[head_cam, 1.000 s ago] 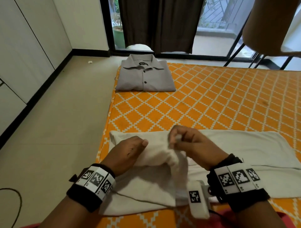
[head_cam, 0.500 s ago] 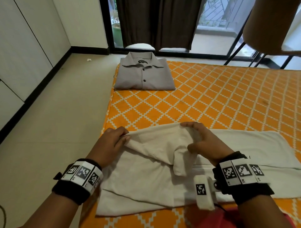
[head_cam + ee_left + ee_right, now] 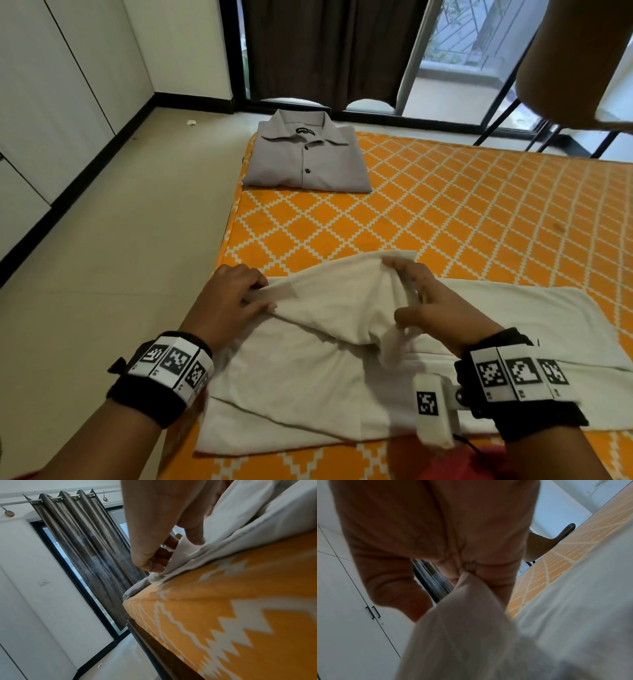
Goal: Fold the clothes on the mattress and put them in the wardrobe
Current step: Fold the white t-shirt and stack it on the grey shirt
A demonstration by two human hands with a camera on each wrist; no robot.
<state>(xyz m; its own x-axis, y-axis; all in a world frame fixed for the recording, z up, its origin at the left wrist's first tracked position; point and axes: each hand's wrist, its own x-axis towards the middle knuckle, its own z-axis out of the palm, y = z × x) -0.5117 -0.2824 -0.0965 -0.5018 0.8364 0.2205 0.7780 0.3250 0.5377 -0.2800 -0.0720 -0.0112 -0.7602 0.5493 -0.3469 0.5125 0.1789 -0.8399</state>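
A white garment (image 3: pixel 308 387) lies spread across the near end of the orange patterned mattress (image 3: pixel 445 212). My left hand (image 3: pixel 253 294) pinches its sleeve edge at the mattress's left side; the left wrist view shows the fingers (image 3: pixel 154 561) curled on a fold of white cloth (image 3: pixel 240 520). My right hand (image 3: pixel 407 291) grips a lifted fold of the same garment near its far edge, and in the right wrist view the white cloth (image 3: pixel 462 622) runs up into that closed hand (image 3: pixel 462 566). A folded grey shirt (image 3: pixel 305 157) rests at the mattress's far left corner.
White wardrobe doors (image 3: pixel 51 102) line the left wall, with bare tiled floor (image 3: pixel 120 240) between them and the mattress. A dark curtain (image 3: pixel 325 48) and glass door stand beyond the mattress. A chair (image 3: pixel 575 68) is at the far right.
Both hands have moved apart and away from me, drawing the white sleeve fold out flatter. The left hand went from resting on the bunched cloth to pinching its left edge.
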